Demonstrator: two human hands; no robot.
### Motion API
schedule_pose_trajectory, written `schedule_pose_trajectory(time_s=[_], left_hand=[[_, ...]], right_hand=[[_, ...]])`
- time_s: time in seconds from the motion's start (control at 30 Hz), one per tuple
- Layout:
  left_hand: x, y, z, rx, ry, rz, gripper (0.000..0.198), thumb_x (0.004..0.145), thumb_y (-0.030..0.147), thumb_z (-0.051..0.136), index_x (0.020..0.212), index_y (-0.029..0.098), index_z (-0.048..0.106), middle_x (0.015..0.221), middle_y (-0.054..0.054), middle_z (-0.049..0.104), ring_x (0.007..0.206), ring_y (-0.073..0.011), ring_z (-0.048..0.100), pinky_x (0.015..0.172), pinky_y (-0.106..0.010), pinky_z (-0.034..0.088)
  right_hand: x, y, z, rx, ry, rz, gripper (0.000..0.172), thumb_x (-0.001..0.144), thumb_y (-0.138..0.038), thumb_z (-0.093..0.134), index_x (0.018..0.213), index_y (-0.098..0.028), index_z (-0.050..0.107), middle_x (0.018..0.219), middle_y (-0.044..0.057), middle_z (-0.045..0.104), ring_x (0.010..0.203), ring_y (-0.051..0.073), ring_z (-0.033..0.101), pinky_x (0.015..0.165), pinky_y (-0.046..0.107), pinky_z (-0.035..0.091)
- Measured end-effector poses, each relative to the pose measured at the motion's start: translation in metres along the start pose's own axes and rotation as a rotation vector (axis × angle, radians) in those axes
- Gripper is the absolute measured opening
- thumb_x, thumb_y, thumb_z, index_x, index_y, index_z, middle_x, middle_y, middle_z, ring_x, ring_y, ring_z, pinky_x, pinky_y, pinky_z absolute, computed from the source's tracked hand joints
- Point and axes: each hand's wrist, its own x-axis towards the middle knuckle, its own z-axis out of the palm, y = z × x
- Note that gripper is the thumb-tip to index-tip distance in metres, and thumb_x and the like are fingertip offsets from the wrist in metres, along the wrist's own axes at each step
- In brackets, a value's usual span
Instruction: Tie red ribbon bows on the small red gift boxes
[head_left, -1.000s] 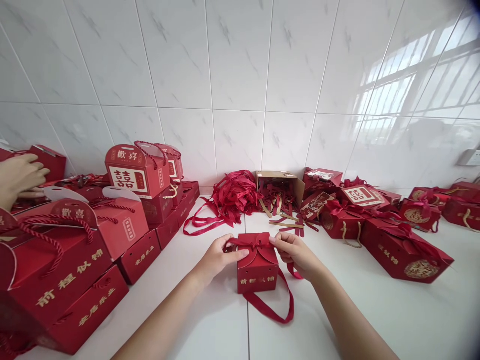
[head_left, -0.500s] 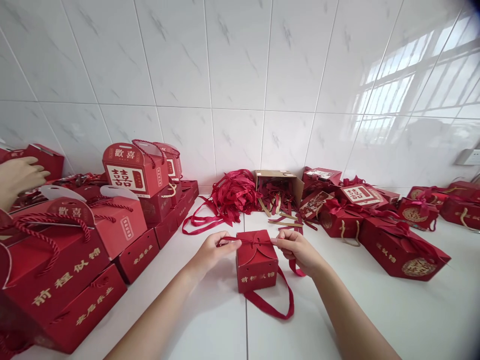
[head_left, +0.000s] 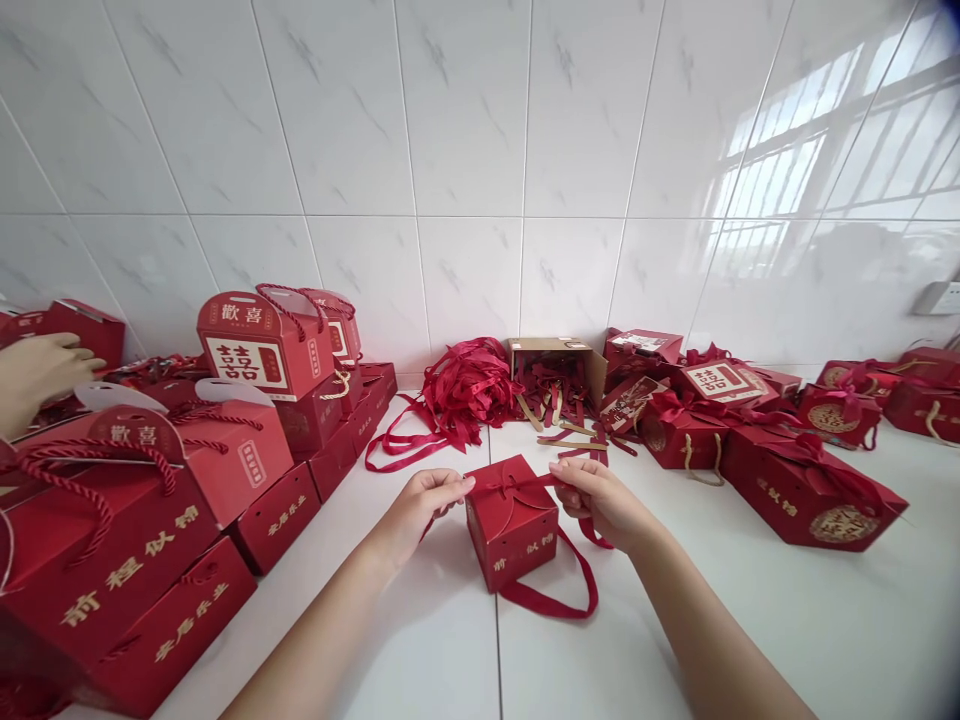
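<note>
A small red gift box (head_left: 512, 525) with gold characters stands on the white tiled surface (head_left: 750, 620) right in front of me. A red ribbon (head_left: 551, 600) runs across its folded top and loops out below it. My left hand (head_left: 424, 500) pinches the ribbon at the box's left top edge. My right hand (head_left: 600, 498) pinches the ribbon at the right top edge. Both hands are closed on the ribbon, which is drawn across the lid.
Stacked red boxes with rope handles (head_left: 150, 490) fill the left side. A heap of loose red ribbons (head_left: 465, 385) and an open cardboard carton (head_left: 559, 370) lie against the wall. More ribboned red boxes (head_left: 806, 485) sit at right. Another person's hand (head_left: 37, 375) reaches in at far left.
My hands pulled apart and drew the ribbon taut across the lid, then came back closer to the box. The box has turned slightly, and the ribbon loop has shifted.
</note>
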Motion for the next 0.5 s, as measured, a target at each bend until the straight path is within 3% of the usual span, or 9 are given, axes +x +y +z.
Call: schedule_pose_trajectory(time_s=[0.1, 0.3, 0.43, 0.5], left_hand=[[0.0, -0.001, 0.002, -0.038, -0.042, -0.013, 0.05, 0.072, 0.039, 0.064, 0.053, 0.018, 0.022, 0.057, 0.005, 0.023, 0.052, -0.0094, 0.02, 0.053, -0.028, 0.015], [-0.001, -0.007, 0.01, -0.103, -0.093, -0.077, 0.05, 0.07, 0.031, 0.064, 0.057, 0.018, 0.017, 0.059, 0.005, 0.022, 0.053, -0.0081, 0.022, 0.052, -0.026, 0.012], [-0.003, -0.008, 0.015, 0.035, -0.089, -0.084, 0.041, 0.074, 0.036, 0.06, 0.056, 0.019, 0.027, 0.056, 0.005, 0.026, 0.051, -0.009, 0.026, 0.051, -0.025, 0.019], [-0.004, -0.003, 0.018, 0.155, 0.01, -0.005, 0.029, 0.073, 0.036, 0.061, 0.063, 0.019, 0.04, 0.064, 0.003, 0.042, 0.06, -0.012, 0.041, 0.057, -0.026, 0.031]], right_hand=[[-0.001, -0.002, 0.0, 0.034, -0.025, -0.056, 0.048, 0.075, -0.044, 0.066, 0.052, -0.018, 0.033, 0.049, -0.006, 0.031, 0.048, 0.007, 0.021, 0.048, 0.025, 0.015], [-0.005, -0.008, 0.0, 0.069, 0.003, -0.166, 0.035, 0.073, -0.043, 0.068, 0.056, -0.017, 0.051, 0.056, -0.002, 0.042, 0.058, 0.011, 0.037, 0.059, 0.026, 0.031], [-0.006, -0.01, 0.0, 0.075, -0.048, -0.194, 0.021, 0.074, -0.038, 0.068, 0.072, -0.018, 0.065, 0.067, 0.001, 0.054, 0.067, 0.013, 0.046, 0.068, 0.028, 0.037], [-0.007, -0.01, 0.0, 0.075, -0.084, -0.205, 0.019, 0.075, -0.037, 0.068, 0.081, -0.018, 0.069, 0.073, 0.002, 0.059, 0.071, 0.015, 0.05, 0.072, 0.029, 0.038]])
